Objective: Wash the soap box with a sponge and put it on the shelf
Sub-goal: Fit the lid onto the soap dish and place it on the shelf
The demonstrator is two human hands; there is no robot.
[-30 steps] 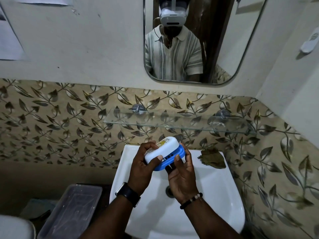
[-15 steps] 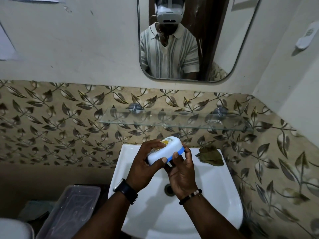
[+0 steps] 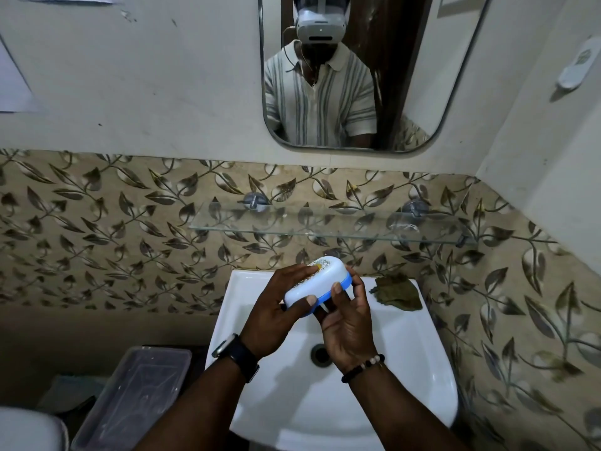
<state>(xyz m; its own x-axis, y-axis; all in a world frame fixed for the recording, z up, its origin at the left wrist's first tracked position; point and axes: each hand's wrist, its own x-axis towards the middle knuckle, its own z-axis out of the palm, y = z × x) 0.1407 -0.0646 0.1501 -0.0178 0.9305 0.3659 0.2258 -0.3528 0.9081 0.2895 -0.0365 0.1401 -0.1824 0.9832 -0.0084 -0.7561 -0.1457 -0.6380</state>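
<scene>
The soap box point(image 3: 320, 281), a white lid with a yellow print over a blue base, is held tilted above the back of the white sink point(image 3: 400, 353). My left hand point(image 3: 273, 310) grips its lid and near end, thumb on the lid's lower corner. My right hand point(image 3: 348, 320) cups the blue base from below and the right. A green sponge point(image 3: 396, 292) lies on the sink's back right rim, apart from both hands. The glass shelf point(image 3: 331, 227) on the tiled wall above the sink has nothing on it.
A mirror point(image 3: 354, 70) hangs above the shelf and shows a person in a striped shirt. A clear plastic tub point(image 3: 136, 395) stands left of the sink. The sink drain point(image 3: 320, 353) lies under my hands. A white holder point(image 3: 575, 65) is fixed to the right wall.
The lid has closed down onto the blue base, which showed more before. Both hands stay on the box above the sink.
</scene>
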